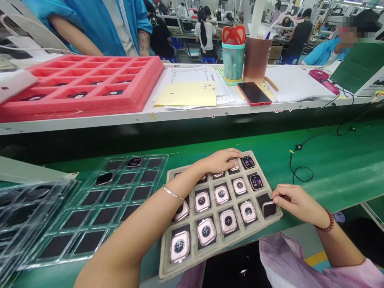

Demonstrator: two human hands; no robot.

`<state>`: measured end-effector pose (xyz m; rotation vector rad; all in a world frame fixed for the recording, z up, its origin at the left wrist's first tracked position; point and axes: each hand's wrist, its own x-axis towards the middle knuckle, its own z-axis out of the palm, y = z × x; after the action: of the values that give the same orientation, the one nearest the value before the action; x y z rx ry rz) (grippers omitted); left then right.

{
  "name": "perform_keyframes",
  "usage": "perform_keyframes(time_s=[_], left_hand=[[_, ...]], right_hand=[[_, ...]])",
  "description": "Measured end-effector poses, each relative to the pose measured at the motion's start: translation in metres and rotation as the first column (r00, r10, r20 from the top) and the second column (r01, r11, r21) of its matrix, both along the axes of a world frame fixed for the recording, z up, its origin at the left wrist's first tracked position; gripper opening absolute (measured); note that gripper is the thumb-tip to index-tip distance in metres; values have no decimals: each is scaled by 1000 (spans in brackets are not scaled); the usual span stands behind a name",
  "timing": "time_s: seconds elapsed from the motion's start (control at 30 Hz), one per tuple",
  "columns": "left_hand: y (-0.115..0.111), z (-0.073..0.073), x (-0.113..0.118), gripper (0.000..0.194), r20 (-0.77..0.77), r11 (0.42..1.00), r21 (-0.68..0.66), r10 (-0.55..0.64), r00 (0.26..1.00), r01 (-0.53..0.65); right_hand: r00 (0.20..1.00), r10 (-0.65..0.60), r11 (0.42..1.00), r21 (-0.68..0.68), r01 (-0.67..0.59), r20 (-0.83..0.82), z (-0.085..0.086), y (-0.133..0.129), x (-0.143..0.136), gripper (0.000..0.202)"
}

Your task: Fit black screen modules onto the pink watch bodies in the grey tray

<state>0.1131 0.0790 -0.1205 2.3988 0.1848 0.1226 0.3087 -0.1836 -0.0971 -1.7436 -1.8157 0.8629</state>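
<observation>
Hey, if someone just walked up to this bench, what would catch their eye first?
Probably the grey tray of pink smartwatch bodies at centre front, with the left hand resting on its far row and the right hand at a watch in its near right corner. Next, the bright red foam tray on the white shelf behind.

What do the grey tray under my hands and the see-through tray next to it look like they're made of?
Grey tray: looks like moulded paper pulp, matte and fibrous, with soft rounded edges. See-through tray: probably thin formed plastic, glossy, with glare on its ribs and the green surface showing through.
</observation>
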Motion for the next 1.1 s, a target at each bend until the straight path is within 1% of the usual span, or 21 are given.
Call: perform_keyframes(time_s=[0.1, 0.17, 0.23, 0.27, 0.33, 0.43, 0.5, 0.57, 0.6, 0.7, 0.8, 0.87, 0.93, 1.03, 1.1], left_hand=[[0, 3, -1, 46, -17, 999, -32, 30, 999, -31], [1, 5, -1, 46, -55, 988, -107, 104, 993, -109], [3, 7, -1, 45, -74, 953, -229, 184, 980, -196], [4, 8, -1, 45, -71, 931, -290, 210, 975, -222], [5, 9, -1, 42, -45, 898, -375, 231, 972, -230], [5, 9, -1, 41, -8, 894, -392, 234, 972, -218], [6, 7, -1, 41, -2, 897, -383, 236, 972, -219], [6, 6, -2, 39, -10, 898, -382, 234, 972, -220], [6, 6, -2, 39, -14, 898, -383, 232, 973, -219], [6, 8, -3, 38, -18, 902, -380, 216, 976, -207], [5, 12, -5, 39, -34, 900, -388, 202, 979, -200], [4, 12, -5, 40, -59, 898, -381, 213, 975, -219], [4, 12, -5, 41, -81, 904, -357, 220, 972, -234], [5, 12, -5, 38, -84, 917, -331, 205, 975, -221], [5, 13, -5, 38, -85, 919, -332, 197, 977, -214]], right_hand=[[1000, 6, 1000, -1, -6, 7, -4, -1, 0, 18], [998, 2, 998, 64, -6, 59, -6, 3, -1, 16], [994, -13, 986, 167, -5, 104, -7, 15, -3, 17], [993, -15, 975, 221, -11, 118, -7, 26, -4, 17], [991, 2, 947, 317, -44, 132, -9, 52, -9, 16], [976, 42, 908, 400, -126, 212, -12, 97, -21, 12], [944, 61, 909, 373, -186, 323, -14, 120, -27, 10], [920, 85, 929, 304, -213, 384, -13, 134, -31, 9], [924, 100, 939, 273, -211, 368, -12, 138, -31, 10], [966, 113, 969, 191, -159, 230, -6, 146, -26, 17], [974, 93, 991, 78, -111, 206, -4, 154, -19, 22], [971, 100, 993, 43, -112, 219, -5, 159, -17, 22], [972, 119, 992, 22, -126, 202, -5, 162, -15, 29], [980, 123, 992, -25, -121, 154, -3, 163, -15, 42], [985, 119, 993, -36, -115, 128, -2, 162, -14, 44]])
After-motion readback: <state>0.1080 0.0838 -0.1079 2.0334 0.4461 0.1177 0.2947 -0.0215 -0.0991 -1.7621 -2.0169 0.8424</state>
